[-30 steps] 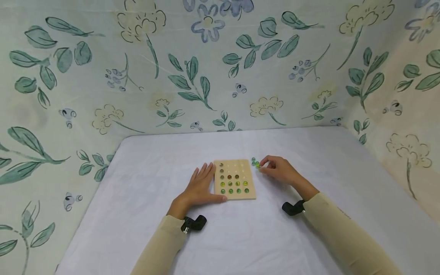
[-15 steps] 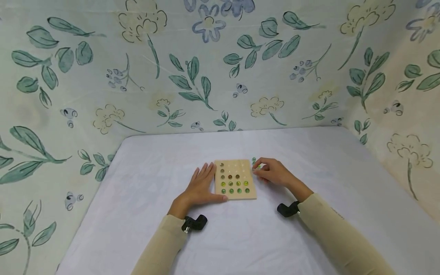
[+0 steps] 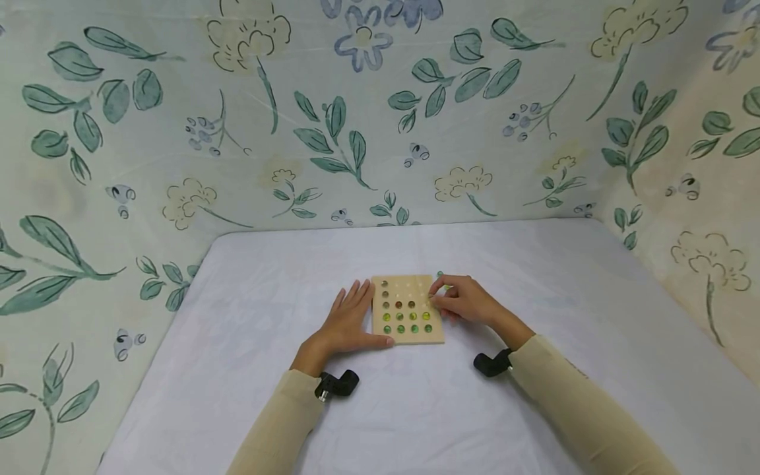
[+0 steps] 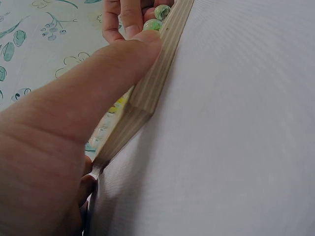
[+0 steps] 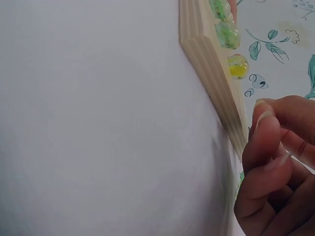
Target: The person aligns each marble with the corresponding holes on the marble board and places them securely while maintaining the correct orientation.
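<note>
A square wooden board (image 3: 419,338) with marble hollows lies on the white cloth. Green marbles (image 3: 401,328) fill its nearest row, with yellow-green marbles (image 3: 400,316) behind them; brown marbles (image 3: 399,305) sit farther back and up the left column. My left hand (image 3: 347,323) rests against the board's left side, fingers spread straight, its thumb (image 4: 142,46) at the near edge. Over the board's right edge, my right hand (image 3: 466,300) pinches thumb and forefinger (image 5: 263,118) together around a marble that the fingertips hide.
Loose green marbles (image 3: 440,273) lie on the cloth just past the board's back right corner, partly behind the right hand. A floral fabric wall (image 3: 356,204) rises behind the table (image 3: 297,264). Each wrist carries a black camera (image 3: 493,363).
My right hand has moved left from the loose marbles to the board's right edge, fingertips pinched. The left hand stays in place at the board.
</note>
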The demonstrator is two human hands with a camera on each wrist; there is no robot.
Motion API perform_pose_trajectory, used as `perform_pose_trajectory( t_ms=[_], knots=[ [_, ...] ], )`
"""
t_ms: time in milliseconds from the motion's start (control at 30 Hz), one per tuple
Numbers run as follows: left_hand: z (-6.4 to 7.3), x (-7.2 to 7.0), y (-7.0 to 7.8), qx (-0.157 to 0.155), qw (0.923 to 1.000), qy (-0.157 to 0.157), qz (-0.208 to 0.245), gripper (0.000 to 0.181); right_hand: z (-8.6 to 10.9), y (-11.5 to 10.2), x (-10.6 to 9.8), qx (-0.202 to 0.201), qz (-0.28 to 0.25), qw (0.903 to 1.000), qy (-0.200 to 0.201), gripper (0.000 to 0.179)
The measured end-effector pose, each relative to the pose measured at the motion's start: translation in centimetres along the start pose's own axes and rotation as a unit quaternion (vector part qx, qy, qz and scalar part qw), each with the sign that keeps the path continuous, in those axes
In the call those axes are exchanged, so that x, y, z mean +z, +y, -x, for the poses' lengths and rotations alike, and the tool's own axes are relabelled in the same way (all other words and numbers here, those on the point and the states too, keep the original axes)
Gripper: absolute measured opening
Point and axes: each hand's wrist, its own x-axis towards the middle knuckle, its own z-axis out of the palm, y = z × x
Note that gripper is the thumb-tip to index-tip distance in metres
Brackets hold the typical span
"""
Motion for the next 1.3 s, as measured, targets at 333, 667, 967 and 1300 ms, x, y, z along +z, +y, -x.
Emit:
perform_pose_trajectory(
  t_ms=[333,667,967,1300],
  knots=[
    [0.0,0.1,-0.1,-0.001,1.0,-0.003,-0.007,0.125,-0.1,-0.3,0.6,0.01,-0.014,0.9998,-0.013,0.015],
    [-0.1,0.1,-0.2,-0.004,0.9999,-0.007,-0.009,0.125,-0.1,-0.5,0.8,-0.005,-0.007,0.9998,-0.02,0.014],
    [-0.2,0.3,-0.4,-0.003,0.9999,-0.008,-0.008,0.126,-0.3,-0.1,1.1,-0.008,-0.001,0.9998,-0.019,0.013],
    [-0.2,0.3,-0.5,-0.001,0.9999,-0.001,-0.013,0.126,-0.3,0.0,1.1,-0.006,-0.006,0.9998,-0.019,0.014]
  ],
)
